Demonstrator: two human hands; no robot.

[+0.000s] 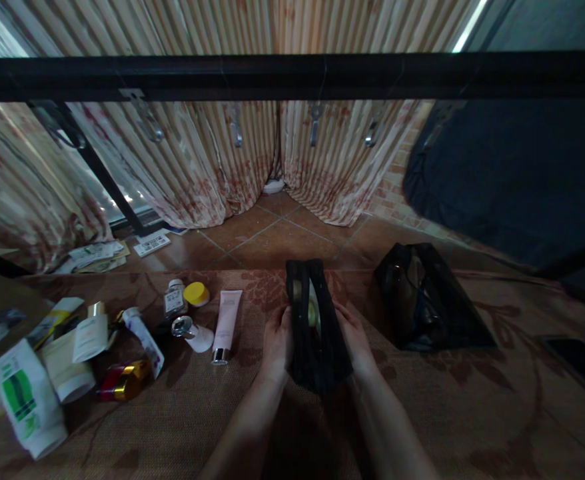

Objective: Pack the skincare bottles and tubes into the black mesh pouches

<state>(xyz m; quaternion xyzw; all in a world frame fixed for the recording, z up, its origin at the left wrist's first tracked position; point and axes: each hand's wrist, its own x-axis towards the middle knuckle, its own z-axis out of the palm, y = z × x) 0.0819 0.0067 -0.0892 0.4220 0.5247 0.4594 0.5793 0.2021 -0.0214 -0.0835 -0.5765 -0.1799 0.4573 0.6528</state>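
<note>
Between my two hands is a black pouch (325, 353), its top unzipped so that pale and greenish items show inside. My left hand (276, 340) presses on its left side, fingers partly hidden behind it. On the opposite side my right hand (355, 333) grips the pouch too. Just left of my left hand lies a pink tube (227, 323) with a silver cap. Beside that tube are a white bottle with a silver top (195, 335), a yellow-lidded jar (196, 294) and a small labelled bottle (174, 300).
A second black pouch (422, 307) stands to the right, a phone (577, 363) beyond it. Several tubes and bottles, including a white-green tube (27, 397) and a red-gold bottle (124, 381), crowd the left. A dark bar with hooks (292, 77) crosses ahead, before curtains.
</note>
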